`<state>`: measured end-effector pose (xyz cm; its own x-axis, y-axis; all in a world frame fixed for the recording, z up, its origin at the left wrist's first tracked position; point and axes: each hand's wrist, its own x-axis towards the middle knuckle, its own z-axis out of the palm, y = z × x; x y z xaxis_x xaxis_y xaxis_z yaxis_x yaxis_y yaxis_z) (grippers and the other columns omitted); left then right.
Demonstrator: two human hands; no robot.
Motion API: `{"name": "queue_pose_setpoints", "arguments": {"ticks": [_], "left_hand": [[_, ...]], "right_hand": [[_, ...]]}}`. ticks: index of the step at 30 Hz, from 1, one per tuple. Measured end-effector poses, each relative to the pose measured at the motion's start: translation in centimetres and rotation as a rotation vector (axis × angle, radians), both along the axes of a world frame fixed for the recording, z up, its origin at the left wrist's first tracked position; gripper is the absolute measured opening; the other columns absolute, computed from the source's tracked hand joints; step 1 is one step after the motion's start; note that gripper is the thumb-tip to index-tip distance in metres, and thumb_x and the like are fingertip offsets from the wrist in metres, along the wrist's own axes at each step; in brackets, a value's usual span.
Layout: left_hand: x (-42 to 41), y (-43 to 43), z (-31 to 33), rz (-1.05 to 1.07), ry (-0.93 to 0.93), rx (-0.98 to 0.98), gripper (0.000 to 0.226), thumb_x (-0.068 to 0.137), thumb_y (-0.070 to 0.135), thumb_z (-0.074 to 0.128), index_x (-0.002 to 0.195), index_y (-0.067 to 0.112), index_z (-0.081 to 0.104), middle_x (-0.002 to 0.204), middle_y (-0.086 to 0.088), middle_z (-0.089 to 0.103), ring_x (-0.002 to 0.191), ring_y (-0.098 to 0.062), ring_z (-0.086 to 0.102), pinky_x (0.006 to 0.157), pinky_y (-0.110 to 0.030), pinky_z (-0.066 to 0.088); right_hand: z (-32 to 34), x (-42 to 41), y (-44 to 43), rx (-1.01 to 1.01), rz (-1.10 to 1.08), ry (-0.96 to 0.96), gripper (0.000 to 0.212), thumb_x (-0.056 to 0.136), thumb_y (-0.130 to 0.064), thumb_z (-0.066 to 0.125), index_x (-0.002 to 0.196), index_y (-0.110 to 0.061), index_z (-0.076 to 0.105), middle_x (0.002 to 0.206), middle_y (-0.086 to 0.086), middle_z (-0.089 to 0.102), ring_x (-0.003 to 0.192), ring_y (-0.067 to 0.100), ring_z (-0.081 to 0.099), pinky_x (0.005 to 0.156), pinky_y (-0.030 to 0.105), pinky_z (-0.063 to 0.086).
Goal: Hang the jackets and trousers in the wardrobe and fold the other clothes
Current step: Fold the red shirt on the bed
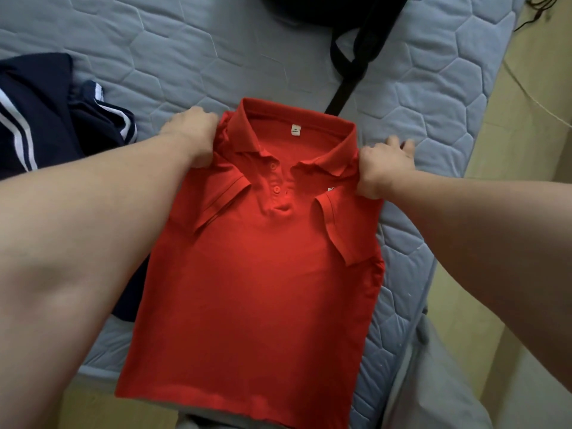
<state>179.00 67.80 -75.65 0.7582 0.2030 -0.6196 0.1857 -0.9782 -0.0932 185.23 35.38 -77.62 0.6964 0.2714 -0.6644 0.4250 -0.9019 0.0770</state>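
A red polo shirt (257, 274) lies front up on the bed, both short sleeves folded inward over the chest, its hem hanging past the mattress edge toward me. My left hand (192, 134) grips the shirt's left shoulder beside the collar. My right hand (382, 167) grips the right shoulder, fingers curled into the fabric. The collar with a small white label points away from me.
The shirt lies on a grey-blue quilted mattress (185, 51). A navy garment with white stripes (46, 116) is bunched at the left. A black bag with a strap (356, 57) sits at the far side. The yellowish floor (526, 150) shows to the right.
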Motion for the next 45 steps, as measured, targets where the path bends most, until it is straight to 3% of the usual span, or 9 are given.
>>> {"name": "queue_pose_setpoints", "arguments": {"ticks": [5, 12, 19, 25, 31, 35, 39, 42, 45], "left_hand": [[-0.2, 0.1, 0.3, 0.08, 0.009, 0.16, 0.04, 0.075, 0.017, 0.08, 0.113, 0.009, 0.072, 0.116, -0.024, 0.066, 0.11, -0.044, 0.063, 0.086, -0.045, 0.054], [1.1, 0.6, 1.4, 0.355, -0.234, 0.235, 0.032, 0.086, 0.002, 0.058, 0.116, -0.001, 0.068, 0.121, -0.027, 0.063, 0.114, -0.048, 0.061, 0.092, -0.05, 0.053], [2.6, 1.8, 3.7, 0.273, -0.408, 0.262, 0.029, 0.084, -0.002, 0.058, 0.111, -0.006, 0.066, 0.11, -0.029, 0.065, 0.104, -0.051, 0.064, 0.086, -0.053, 0.055], [-7.0, 1.3, 5.7, 0.072, -0.479, 0.046, 0.014, 0.081, 0.007, 0.065, 0.09, -0.003, 0.067, 0.094, -0.029, 0.061, 0.084, -0.05, 0.062, 0.072, -0.05, 0.05], [-19.5, 1.2, 6.8, -0.318, -0.339, -0.169, 0.027, 0.056, -0.001, 0.077, 0.069, 0.0, 0.054, 0.069, -0.024, 0.05, 0.054, -0.042, 0.055, 0.051, -0.045, 0.044], [-25.1, 0.6, 5.2, -0.404, -0.137, -0.143, 0.03, 0.063, 0.012, 0.081, 0.077, 0.002, 0.056, 0.076, -0.022, 0.051, 0.063, -0.039, 0.055, 0.055, -0.045, 0.04], [-30.0, -0.4, 3.0, -0.401, -0.013, -0.045, 0.033, 0.076, 0.031, 0.071, 0.099, 0.009, 0.062, 0.097, -0.016, 0.059, 0.09, -0.037, 0.058, 0.078, -0.045, 0.044], [-32.2, -1.2, 2.4, -0.348, -0.061, 0.043, 0.041, 0.075, 0.035, 0.069, 0.108, 0.011, 0.065, 0.11, -0.011, 0.061, 0.116, -0.038, 0.049, 0.101, -0.051, 0.034], [-32.9, -2.3, 2.0, -0.26, -0.169, -0.004, 0.055, 0.076, 0.032, 0.068, 0.125, 0.009, 0.061, 0.131, -0.011, 0.056, 0.131, -0.035, 0.04, 0.106, -0.052, 0.027]], "right_hand": [[0.4, 0.3, 0.0, 0.134, -0.124, 0.12, 0.014, 0.077, -0.011, 0.061, 0.068, -0.02, 0.054, 0.091, 0.012, 0.065, 0.075, 0.032, 0.059, 0.065, 0.033, 0.046], [1.9, 2.2, 0.3, 0.133, -0.18, -0.198, 0.025, 0.083, -0.005, 0.054, 0.1, -0.01, 0.071, 0.107, 0.018, 0.068, 0.1, 0.041, 0.067, 0.074, 0.04, 0.05], [5.3, 4.8, 1.8, 0.229, -0.172, -0.428, 0.027, 0.085, -0.005, 0.053, 0.104, -0.011, 0.07, 0.112, 0.016, 0.067, 0.11, 0.041, 0.06, 0.08, 0.045, 0.051], [8.1, -3.6, 0.6, 0.413, -0.035, -0.19, 0.006, 0.074, -0.01, 0.06, 0.075, -0.016, 0.057, 0.092, 0.023, 0.067, 0.087, 0.047, 0.063, 0.071, 0.044, 0.051], [8.0, -15.7, -2.8, 0.342, 0.304, 0.104, 0.01, 0.071, -0.013, 0.064, 0.08, -0.014, 0.059, 0.085, 0.014, 0.067, 0.081, 0.04, 0.067, 0.063, 0.041, 0.051], [5.9, -22.4, -5.1, 0.187, 0.413, 0.247, 0.014, 0.083, -0.017, 0.057, 0.097, -0.017, 0.059, 0.096, 0.006, 0.067, 0.093, 0.032, 0.068, 0.067, 0.038, 0.051], [3.5, -26.7, -5.6, 0.023, 0.405, 0.288, 0.029, 0.087, -0.018, 0.052, 0.116, -0.018, 0.052, 0.115, 0.008, 0.058, 0.109, 0.031, 0.056, 0.085, 0.041, 0.046], [2.7, -29.1, -4.8, -0.052, 0.407, 0.226, 0.035, 0.083, -0.031, 0.056, 0.116, -0.019, 0.052, 0.117, 0.01, 0.055, 0.108, 0.032, 0.053, 0.087, 0.044, 0.041], [2.7, -30.5, -3.5, 0.09, 0.19, 0.126, 0.05, 0.079, -0.047, 0.063, 0.116, -0.016, 0.051, 0.112, 0.01, 0.057, 0.103, 0.035, 0.056, 0.082, 0.046, 0.043]]}}
